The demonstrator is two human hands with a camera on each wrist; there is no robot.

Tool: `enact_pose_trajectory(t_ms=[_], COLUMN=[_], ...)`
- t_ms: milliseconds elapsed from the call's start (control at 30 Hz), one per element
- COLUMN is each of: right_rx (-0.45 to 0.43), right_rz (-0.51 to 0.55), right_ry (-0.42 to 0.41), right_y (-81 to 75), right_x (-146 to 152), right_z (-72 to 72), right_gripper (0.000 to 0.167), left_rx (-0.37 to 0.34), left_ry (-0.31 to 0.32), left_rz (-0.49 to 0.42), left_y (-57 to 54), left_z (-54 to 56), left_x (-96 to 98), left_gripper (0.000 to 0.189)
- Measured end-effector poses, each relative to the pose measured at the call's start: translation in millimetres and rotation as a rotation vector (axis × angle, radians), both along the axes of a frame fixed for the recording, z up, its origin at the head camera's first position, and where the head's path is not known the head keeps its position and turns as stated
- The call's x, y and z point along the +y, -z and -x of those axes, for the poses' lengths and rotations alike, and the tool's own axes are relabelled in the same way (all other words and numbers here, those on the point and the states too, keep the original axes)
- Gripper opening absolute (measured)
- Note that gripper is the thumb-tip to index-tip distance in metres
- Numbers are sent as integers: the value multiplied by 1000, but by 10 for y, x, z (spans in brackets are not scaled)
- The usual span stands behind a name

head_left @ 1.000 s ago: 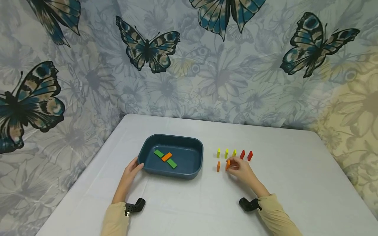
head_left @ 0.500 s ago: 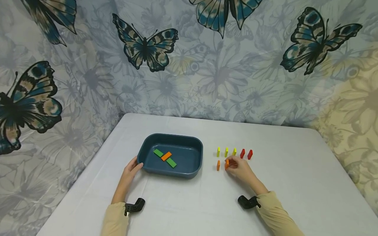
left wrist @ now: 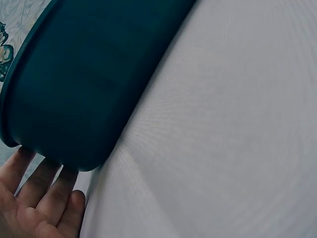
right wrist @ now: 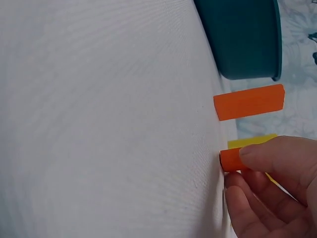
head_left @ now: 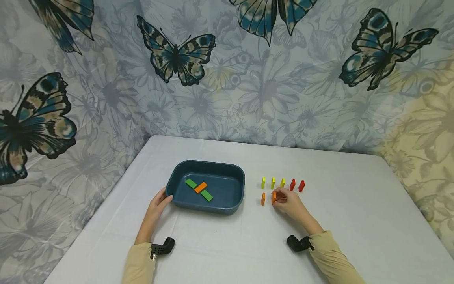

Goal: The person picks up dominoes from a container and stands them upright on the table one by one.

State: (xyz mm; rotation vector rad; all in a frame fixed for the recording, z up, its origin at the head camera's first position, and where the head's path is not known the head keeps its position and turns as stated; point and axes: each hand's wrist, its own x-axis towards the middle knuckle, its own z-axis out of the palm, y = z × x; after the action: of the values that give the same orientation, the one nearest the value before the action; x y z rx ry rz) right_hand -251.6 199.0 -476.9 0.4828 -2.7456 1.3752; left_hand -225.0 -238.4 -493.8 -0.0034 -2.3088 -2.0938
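Note:
My right hand (head_left: 289, 202) pinches an orange domino (head_left: 274, 198) between thumb and fingers. It stands upright, its lower end right at the white cloth. Just to its left another orange domino (right wrist: 250, 101) stands upright, with a gap between the two. My left hand (head_left: 157, 204) rests at the left end of a dark teal baking dish (head_left: 213, 208). In the left wrist view its fingertips touch the dish's end wall below the rim. Inside the dish lie two green dominoes (head_left: 207, 195) and one orange domino (head_left: 200, 187), flat in a diagonal line.
Behind the orange pair, a row of upright dominoes holds several yellow dominoes (head_left: 272, 182) and two red dominoes (head_left: 301, 186), close beyond my right fingers. The table (head_left: 227, 244) has a white cloth. A patterned butterfly wall covering (head_left: 269, 94) stands behind it.
Little differs. The whole head view has shifted slightly; both hands keep their places, and the right one still holds the orange domino beside the other.

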Motion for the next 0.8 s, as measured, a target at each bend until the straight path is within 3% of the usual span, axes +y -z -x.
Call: enact_pose_trajectory(t_ms=[167,400,800], right_rx=[53,-16,-14], right_rz=[37,-12,-8], right_ry=[-29,26,29], right_y=[-4,26,-32], right_x=[18,-1,-13], right_z=[-35,-24,-36], right_gripper=[25,29,32], left_rx=[2,-8,3], left_ry=[1,-7,-12], left_rz=[-2,-7,8], left_y=[7,8,-2], left_z=[-7,-23,5], left_x=[2,5,7], left_gripper=[56,55,56])
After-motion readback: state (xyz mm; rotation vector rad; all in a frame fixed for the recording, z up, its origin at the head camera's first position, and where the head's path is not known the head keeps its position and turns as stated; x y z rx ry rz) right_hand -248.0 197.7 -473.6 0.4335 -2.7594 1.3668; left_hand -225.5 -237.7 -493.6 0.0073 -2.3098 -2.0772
